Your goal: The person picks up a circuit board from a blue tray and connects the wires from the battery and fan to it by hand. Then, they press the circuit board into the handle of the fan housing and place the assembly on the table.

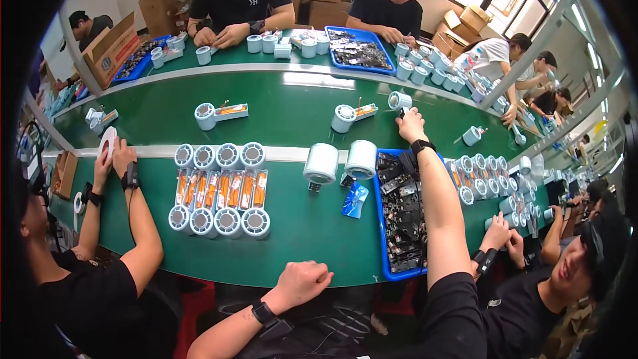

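Right hand [412, 125]: reaches toward 12 o'clock, fingers touching a pale blue round plastic fan [399, 100] on the green conveyor belt [292, 110]; whether the grip has closed, I cannot tell.
Left hand [302, 281]: a closed fist, holding nothing, resting on the green counter [299, 239] edge at 6 o'clock.

You have a single view, worn on your head, looking down and forward over the green bench [279, 252] from its near edge. The fisheye lens bends the bench's edges toward the rim and darkens the corners. Your forearms enter from the lower edge, close to the lens; the bench's far edge and the workers there sit well away, near the top.
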Demonstrator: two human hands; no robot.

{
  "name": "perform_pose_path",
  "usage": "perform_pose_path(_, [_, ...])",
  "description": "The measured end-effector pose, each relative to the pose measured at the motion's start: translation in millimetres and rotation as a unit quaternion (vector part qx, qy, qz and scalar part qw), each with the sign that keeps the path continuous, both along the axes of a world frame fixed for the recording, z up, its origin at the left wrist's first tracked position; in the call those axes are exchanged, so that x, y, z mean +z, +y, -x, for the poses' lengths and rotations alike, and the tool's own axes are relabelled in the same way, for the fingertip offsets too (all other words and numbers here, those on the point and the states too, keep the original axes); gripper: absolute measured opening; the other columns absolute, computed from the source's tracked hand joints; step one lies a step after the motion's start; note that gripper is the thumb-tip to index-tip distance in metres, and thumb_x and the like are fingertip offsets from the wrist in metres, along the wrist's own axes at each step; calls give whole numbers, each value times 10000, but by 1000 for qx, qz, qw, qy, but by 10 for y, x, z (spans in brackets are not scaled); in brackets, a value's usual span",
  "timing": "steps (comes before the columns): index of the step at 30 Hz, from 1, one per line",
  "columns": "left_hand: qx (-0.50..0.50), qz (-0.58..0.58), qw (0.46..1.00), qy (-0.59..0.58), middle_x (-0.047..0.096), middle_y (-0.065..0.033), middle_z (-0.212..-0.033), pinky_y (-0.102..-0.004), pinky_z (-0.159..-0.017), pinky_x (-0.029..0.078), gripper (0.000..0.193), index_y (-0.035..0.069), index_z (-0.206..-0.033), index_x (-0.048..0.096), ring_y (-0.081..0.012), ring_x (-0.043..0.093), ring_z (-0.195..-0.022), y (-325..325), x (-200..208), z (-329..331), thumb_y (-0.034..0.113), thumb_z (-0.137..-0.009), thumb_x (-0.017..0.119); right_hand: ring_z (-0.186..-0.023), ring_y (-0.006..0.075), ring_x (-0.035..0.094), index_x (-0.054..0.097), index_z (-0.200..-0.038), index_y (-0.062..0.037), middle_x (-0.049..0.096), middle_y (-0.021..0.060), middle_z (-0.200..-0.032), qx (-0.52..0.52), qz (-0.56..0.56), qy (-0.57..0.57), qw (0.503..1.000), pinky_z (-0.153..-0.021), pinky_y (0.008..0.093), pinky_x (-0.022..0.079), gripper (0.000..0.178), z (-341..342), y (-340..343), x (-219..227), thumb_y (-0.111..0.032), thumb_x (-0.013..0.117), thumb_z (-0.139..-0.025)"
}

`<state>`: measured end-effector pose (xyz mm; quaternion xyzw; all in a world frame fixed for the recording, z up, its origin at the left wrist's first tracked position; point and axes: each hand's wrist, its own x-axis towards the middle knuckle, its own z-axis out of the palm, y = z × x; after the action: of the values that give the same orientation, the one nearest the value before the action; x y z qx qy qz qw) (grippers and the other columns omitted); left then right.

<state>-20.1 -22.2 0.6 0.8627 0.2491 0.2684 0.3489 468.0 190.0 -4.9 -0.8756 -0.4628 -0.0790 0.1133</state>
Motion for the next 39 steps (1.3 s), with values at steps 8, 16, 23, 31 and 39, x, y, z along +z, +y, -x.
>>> perform_pose_path(8, [27, 8, 999, 31, 567, -61, -589, -407, -490, 457, 316, 92, -627, 516, -273, 597, -542, 35, -4, 77, 143, -815, 764, -1290, 437, 499, 457, -1350, 17, 504, 238, -1410, 22, 99, 10, 995, -1029, 542, 455, 725, 432, 69, 450, -372, 775, -827])
perform_pose_path(16, [9, -9, 1000, -9, 568, -75, -592, -415, -497, 464, 316, 92, -621, 516, -287, 604, -559, 59, -19, 28, 147, -818, 756, -1296, 332, 507, 565, -1363, -182, 535, 83, -1446, 348, 102, -52, 930, -1044, 519, 429, 768, 696, 104, 713, -138, 846, -650])
perform_pose_path(23, [11, 21, 1000, -16, 554, -85, -584, -417, -498, 451, 317, 82, -629, 515, -298, 586, -550, -3, -14, 132, 145, -812, 766, -950, 319, 692, 731, -921, -131, 735, 103, -930, 245, 116, -129, 954, -876, 464, 521, 250, 1033, 109, 913, -290, 770, -732])
perform_pose_path(31, [-1, 60, 998, -16, 527, -92, -563, -380, -493, 431, 297, 57, -649, 523, -293, 552, -512, 62, 20, 92, 96, -803, 774, -765, 291, 719, 736, -928, -55, 721, 126, -796, 68, -168, 128, 975, -702, 391, 550, 320, 1755, -1313, 1656, -327, 771, -763])
perform_pose_path(39, [54, 163, 959, -224, 521, -193, -1254, -369, -879, 531, 247, 11, -997, 464, -287, 610, -1088, 108, -124, 133, -5, -846, 660, -753, 340, 709, 703, -837, -27, 717, 154, -850, 12, -4, 235, 972, -645, 421, 549, 268, 3602, -2618, 888, -288, 757, -814])
